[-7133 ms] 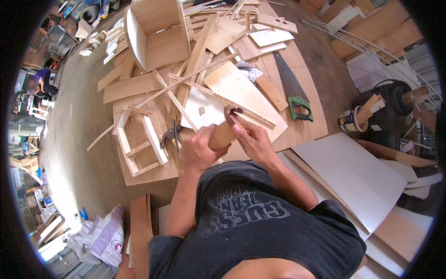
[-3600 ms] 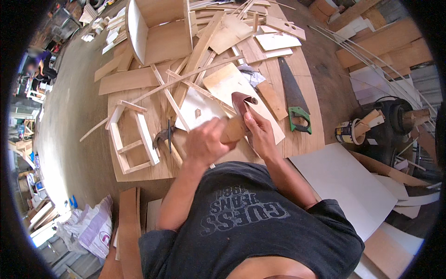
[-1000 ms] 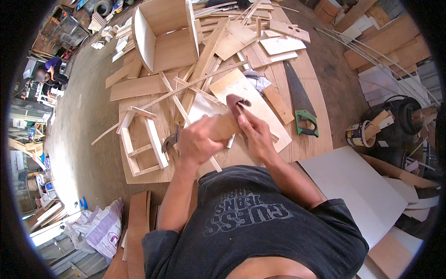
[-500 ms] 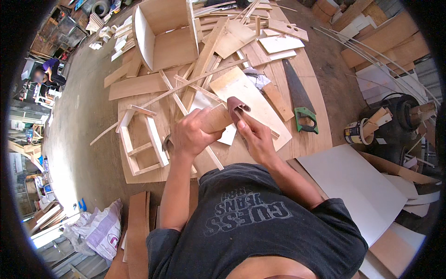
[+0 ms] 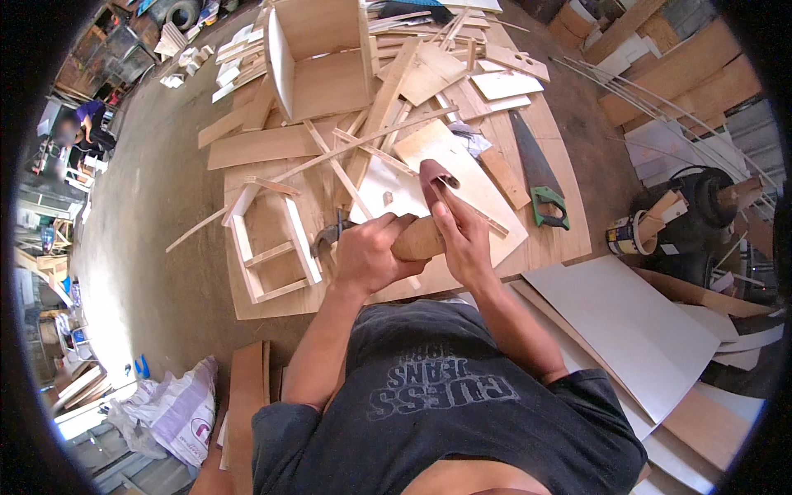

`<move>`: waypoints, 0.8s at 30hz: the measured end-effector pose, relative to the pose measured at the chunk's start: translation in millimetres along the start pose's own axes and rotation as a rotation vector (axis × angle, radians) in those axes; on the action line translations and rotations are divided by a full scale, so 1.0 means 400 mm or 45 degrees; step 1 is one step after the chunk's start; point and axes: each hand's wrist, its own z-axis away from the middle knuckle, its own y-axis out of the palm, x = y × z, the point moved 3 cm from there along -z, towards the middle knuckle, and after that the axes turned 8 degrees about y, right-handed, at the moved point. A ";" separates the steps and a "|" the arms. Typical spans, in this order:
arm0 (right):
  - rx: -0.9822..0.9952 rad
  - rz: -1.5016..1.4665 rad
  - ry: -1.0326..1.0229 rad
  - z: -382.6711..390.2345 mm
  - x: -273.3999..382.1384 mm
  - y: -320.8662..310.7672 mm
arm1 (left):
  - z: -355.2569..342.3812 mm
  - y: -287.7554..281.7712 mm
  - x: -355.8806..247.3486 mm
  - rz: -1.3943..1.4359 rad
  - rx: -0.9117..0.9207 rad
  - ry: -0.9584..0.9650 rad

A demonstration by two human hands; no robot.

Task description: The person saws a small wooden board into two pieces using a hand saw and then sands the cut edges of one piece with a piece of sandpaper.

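My left hand (image 5: 371,252) grips a small block of light wood (image 5: 419,239) in front of my chest. My right hand (image 5: 464,239) holds a folded reddish-brown sheet of sandpaper (image 5: 435,176) against the block's far end. Both hands hover above a plywood sheet (image 5: 396,272) lying on the floor. A hammer (image 5: 327,239) lies just under my left hand, mostly hidden.
A small white wooden frame (image 5: 268,247) lies to the left. A green-handled handsaw (image 5: 536,173) lies to the right, next to a paint tin (image 5: 627,235). An open wooden box (image 5: 318,54) and many boards and strips lie beyond. White panels (image 5: 627,322) are stacked at right. A person sits far left.
The block and both hands have shifted slightly toward me and to the right; the sandpaper stays pressed on the block's end.
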 end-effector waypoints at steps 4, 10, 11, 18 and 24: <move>-0.095 0.077 -0.131 0.070 0.022 0.056 | 0.034 -0.050 0.077 -0.003 -0.024 0.011; -0.066 0.093 0.081 0.075 0.038 0.110 | 0.093 -0.075 0.083 0.092 0.098 0.128; -0.077 0.095 0.088 0.087 0.025 0.115 | 0.084 -0.087 0.103 0.103 0.012 0.042; -0.002 0.066 0.231 0.089 -0.007 0.172 | 0.155 -0.073 0.116 0.132 0.005 0.048; -0.024 -0.051 0.085 0.112 -0.012 0.192 | 0.144 -0.116 0.133 0.117 0.032 0.011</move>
